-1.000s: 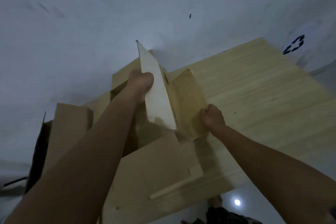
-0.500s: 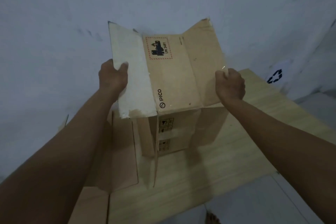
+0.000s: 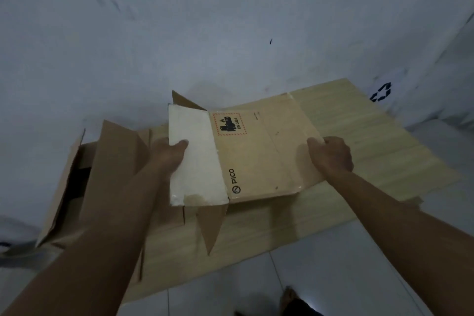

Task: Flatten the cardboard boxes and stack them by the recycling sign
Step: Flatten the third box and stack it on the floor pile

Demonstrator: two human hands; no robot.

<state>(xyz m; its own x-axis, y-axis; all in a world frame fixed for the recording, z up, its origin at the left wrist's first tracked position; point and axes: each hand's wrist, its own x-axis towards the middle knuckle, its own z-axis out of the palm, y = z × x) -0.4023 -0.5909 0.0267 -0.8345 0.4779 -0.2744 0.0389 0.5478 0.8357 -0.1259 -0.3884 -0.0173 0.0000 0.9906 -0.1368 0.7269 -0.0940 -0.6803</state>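
Note:
A brown PICO cardboard box (image 3: 259, 151) with a red-framed warning label lies collapsed and nearly flat, held low over a pale wooden board (image 3: 372, 141). My left hand (image 3: 168, 155) grips its white-faced left flap. My right hand (image 3: 331, 154) grips its right flap edge. Pointed flaps stick out below and behind the box. The recycling sign (image 3: 381, 92), a black arrow symbol on white paper, is on the wall at the far right, beyond the board's corner.
Another cardboard box (image 3: 84, 174) stands open at the left, its flaps up and dark inside. The board lies on a white tiled floor (image 3: 320, 277) against a pale wall. My foot (image 3: 288, 301) shows at the bottom edge.
The box was upright and held high half a second ago; now it is pressed down flat toward the board, both hands still on its side flaps.

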